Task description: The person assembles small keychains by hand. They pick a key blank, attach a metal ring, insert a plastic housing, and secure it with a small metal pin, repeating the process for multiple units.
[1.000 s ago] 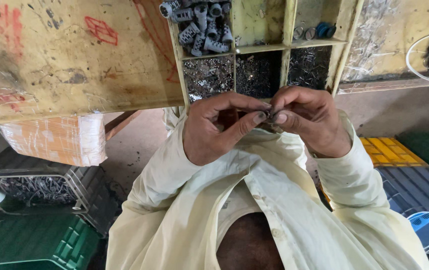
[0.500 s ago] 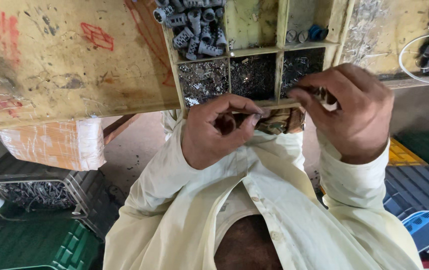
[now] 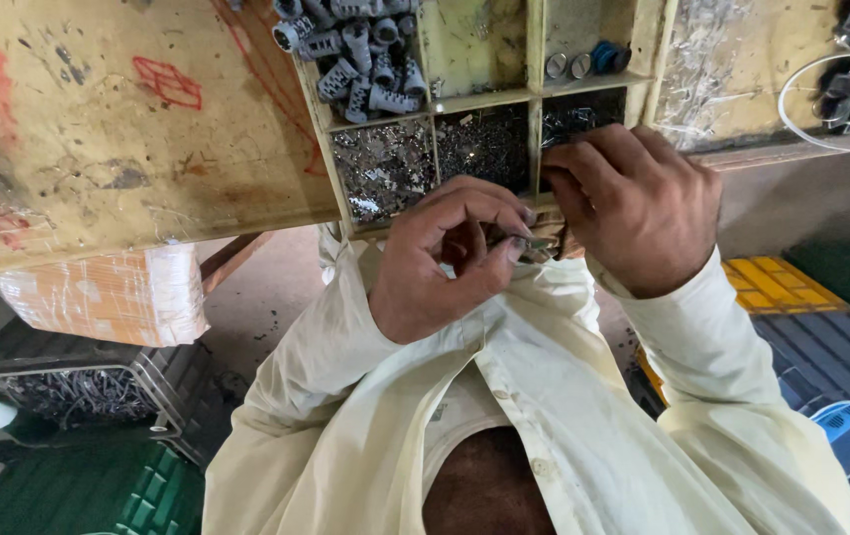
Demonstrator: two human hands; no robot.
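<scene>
A: Left hand (image 3: 445, 258)?
B: Curled, pinching a small metal part (image 3: 534, 244) at the tray (image 3: 326, 119) edge, steady for fitting.
A: Right hand (image 3: 638, 203)?
B: Fingers bent into the right compartment (image 3: 583, 124), over loose pieces; what it grips, cannot tell.

One package shows — a boxy parcel (image 3: 108, 295) wrapped in orange-printed clear plastic, sitting low at the left beneath the table's (image 3: 98, 149) edge, just above a dark wire crate (image 3: 88, 391). No labels, signs or screens appear.
</scene>
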